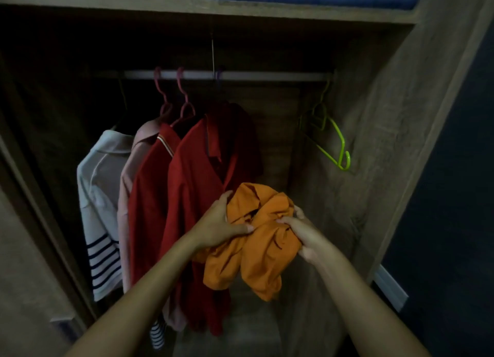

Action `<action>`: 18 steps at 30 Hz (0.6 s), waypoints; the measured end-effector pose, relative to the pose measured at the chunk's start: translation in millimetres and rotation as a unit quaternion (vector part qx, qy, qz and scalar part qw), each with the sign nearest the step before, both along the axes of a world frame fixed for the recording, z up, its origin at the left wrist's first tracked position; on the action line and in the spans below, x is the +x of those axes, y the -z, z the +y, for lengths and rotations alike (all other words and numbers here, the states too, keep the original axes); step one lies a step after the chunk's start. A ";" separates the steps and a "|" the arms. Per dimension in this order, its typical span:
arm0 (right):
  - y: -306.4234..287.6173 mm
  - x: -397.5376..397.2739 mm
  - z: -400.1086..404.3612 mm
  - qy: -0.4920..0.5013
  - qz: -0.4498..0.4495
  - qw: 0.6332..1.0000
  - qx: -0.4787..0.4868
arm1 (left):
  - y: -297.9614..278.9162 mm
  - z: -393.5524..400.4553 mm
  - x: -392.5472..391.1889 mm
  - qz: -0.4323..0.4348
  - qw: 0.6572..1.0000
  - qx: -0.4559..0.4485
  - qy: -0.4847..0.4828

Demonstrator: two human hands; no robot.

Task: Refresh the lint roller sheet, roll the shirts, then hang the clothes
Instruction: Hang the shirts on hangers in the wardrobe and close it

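Left hand and right hand both gripping bunched orange shirt, fingers clamped on fabric, by red shirt

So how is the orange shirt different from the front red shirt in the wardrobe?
The orange shirt is bunched up, gripped by the left hand and right hand; the front red shirt hangs spread out from the rail. The orange one is brighter, the red one darker. Both are in front of the open wardrobe.
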State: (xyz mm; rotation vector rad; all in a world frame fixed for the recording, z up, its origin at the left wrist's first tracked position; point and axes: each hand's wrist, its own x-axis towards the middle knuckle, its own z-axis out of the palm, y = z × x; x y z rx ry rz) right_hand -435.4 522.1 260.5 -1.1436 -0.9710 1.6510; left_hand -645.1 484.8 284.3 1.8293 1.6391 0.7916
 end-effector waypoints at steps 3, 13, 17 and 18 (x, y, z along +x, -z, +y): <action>0.2 -2.7 0.4 0.024 0.013 1.000 -0.014 | 3.4 -2.9 1.3 0.046 0.999 0.015 0.015; -10.6 -28.0 -0.2 0.024 0.054 0.993 -0.099 | 31.8 -14.5 28.3 0.094 0.992 0.050 0.065; -14.5 -22.6 1.3 -0.003 -0.022 0.998 -0.059 | 37.1 -3.1 20.0 0.054 0.994 0.094 0.010; -16.8 -16.8 2.7 -0.018 -0.070 0.996 -0.046 | 36.1 -1.1 19.4 0.042 0.994 0.096 0.004</action>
